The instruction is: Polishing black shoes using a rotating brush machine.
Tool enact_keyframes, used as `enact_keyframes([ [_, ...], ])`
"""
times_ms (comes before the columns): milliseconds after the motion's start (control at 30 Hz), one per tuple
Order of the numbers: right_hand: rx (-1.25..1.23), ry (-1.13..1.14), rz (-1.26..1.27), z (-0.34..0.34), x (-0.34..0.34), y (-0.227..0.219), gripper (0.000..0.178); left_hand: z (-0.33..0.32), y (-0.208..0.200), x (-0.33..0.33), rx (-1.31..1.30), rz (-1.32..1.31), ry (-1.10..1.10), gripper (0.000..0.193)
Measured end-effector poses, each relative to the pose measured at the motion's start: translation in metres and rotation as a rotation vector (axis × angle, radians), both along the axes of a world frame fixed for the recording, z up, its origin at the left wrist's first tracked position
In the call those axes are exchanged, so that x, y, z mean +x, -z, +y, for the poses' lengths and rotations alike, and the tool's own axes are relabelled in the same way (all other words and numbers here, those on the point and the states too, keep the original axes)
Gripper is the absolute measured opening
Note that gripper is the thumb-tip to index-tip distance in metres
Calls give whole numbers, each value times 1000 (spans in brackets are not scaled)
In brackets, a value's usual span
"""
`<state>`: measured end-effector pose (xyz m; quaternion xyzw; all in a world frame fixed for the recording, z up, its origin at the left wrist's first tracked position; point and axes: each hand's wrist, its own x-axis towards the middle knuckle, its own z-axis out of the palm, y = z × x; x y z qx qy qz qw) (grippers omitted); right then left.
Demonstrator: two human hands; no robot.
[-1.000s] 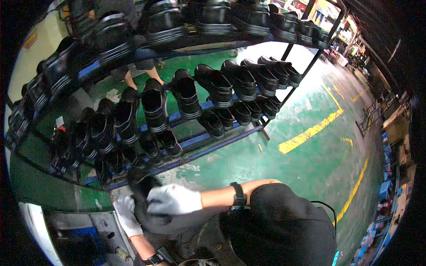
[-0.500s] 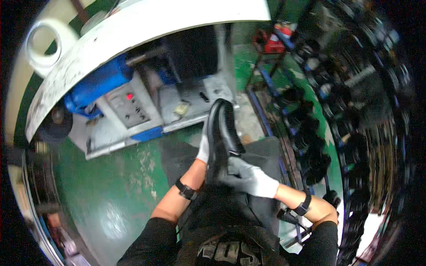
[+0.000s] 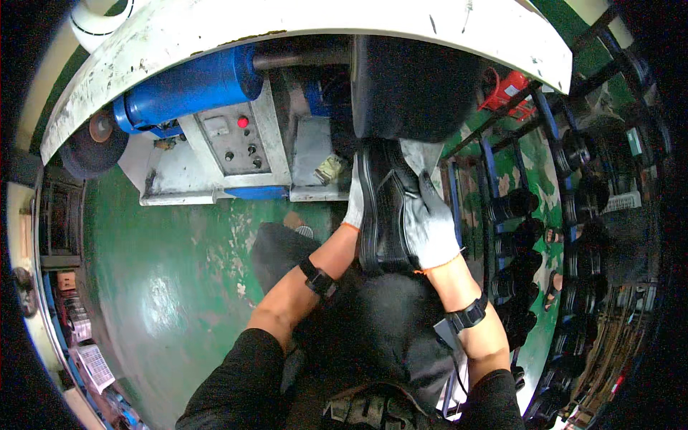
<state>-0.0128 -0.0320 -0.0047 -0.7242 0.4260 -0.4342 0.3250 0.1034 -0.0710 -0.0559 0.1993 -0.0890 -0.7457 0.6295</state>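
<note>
A pair of black shoes is held side by side between my two gloved hands, their far ends up at the large black buffing wheel. Whether they press on the wheel I cannot tell. My left hand, in a white glove, grips them along the left side; its fingers are mostly hidden behind the shoes. On the right side, my right hand wraps round the other shoe, its grey-coated thumb pointing toward the wheel. Above and around the wheel curves the white machine hood.
Left of the wheel sits a blue motor on a shaft, over a control panel with a red button. A smaller dark wheel is at far left. Racks of black shoes line the right, with a red fire extinguisher behind.
Both hands have carried the shoes forward and right, up to the wheel. My right hand has shifted from the shoes' near end to their right side. The view has turned toward the machine.
</note>
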Motion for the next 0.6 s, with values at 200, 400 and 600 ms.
enact_keyframes([
  [200, 1158, -292, -1468, -44, 13, -10, 37, -35, -1, 26, 199, 30, -5, 56],
  [400, 663, 56, -1015, -80, -9, 70, 31, -58, -23, 23, 258, 32, -4, 55],
  [600, 944, 60, -1520, -84, 33, -5, 27, -63, -48, 45, 338, -43, -109, 50],
])
